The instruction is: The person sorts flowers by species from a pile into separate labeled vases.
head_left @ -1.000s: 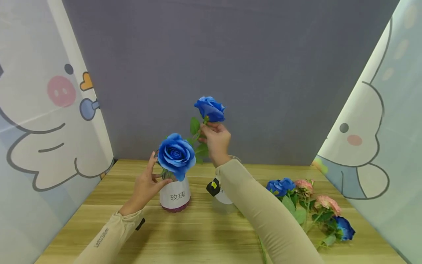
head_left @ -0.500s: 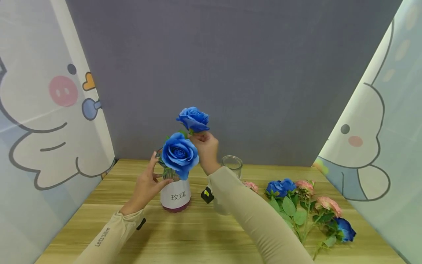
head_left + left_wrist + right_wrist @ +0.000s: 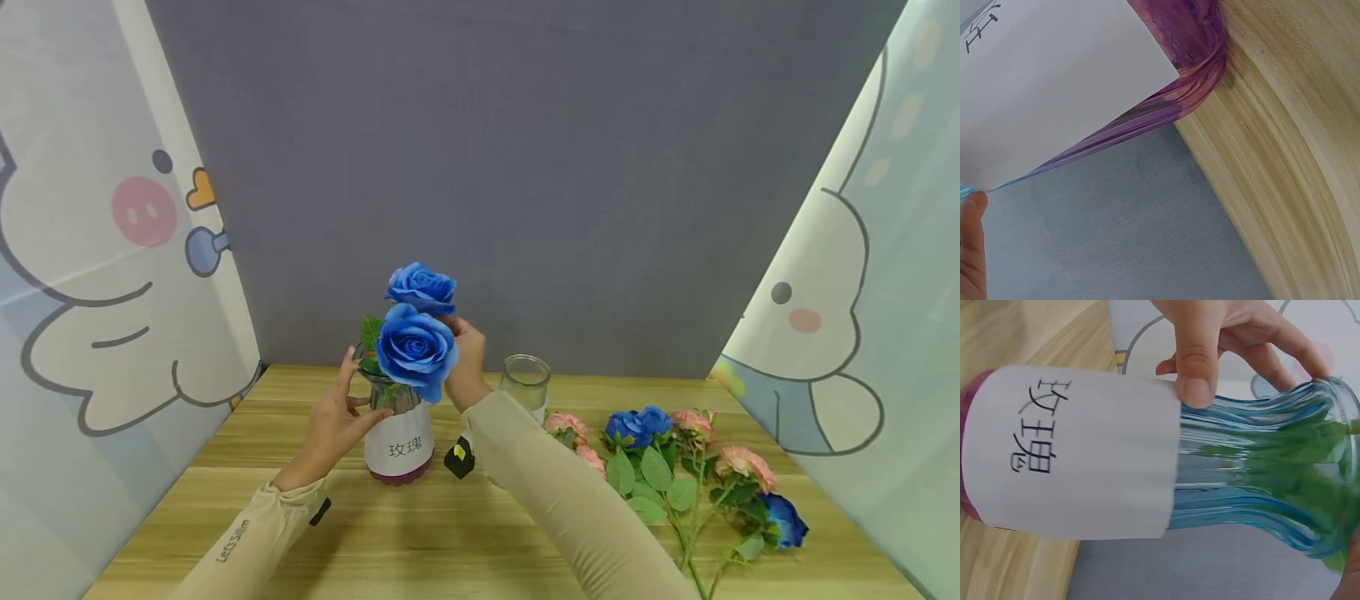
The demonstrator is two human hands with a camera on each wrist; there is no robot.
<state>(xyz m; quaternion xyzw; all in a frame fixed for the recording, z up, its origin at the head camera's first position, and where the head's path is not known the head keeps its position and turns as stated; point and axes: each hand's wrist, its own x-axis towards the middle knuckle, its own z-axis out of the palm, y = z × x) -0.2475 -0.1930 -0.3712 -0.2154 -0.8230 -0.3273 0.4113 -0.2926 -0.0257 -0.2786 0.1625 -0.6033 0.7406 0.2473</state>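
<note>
A ribbed glass vase [image 3: 393, 396], blue at the neck and purple at the base, stands upright on the table. Around it is a white paper label [image 3: 1104, 450] with handwritten characters. My left hand [image 3: 337, 421] holds the vase's neck between thumb and fingers. One blue rose [image 3: 416, 350] leans from the mouth toward me. Just behind it is a second blue rose [image 3: 422, 287], which my right hand [image 3: 467, 362] grips below the bloom, fingertips partly hidden by the front rose. Green leaves [image 3: 1329, 494] show through the glass in the right wrist view.
A clear glass jar [image 3: 527, 375] stands to the right, partly behind my right sleeve [image 3: 555, 483]. Several loose blue roses [image 3: 637, 425] and pink flowers [image 3: 746, 465] lie on the right of the wooden table [image 3: 420, 550]. A grey panel [image 3: 525, 167] closes the back.
My right hand has brought the second blue rose left and down, from above right of the vase to just behind the first rose. My left hand has stayed on the vase.
</note>
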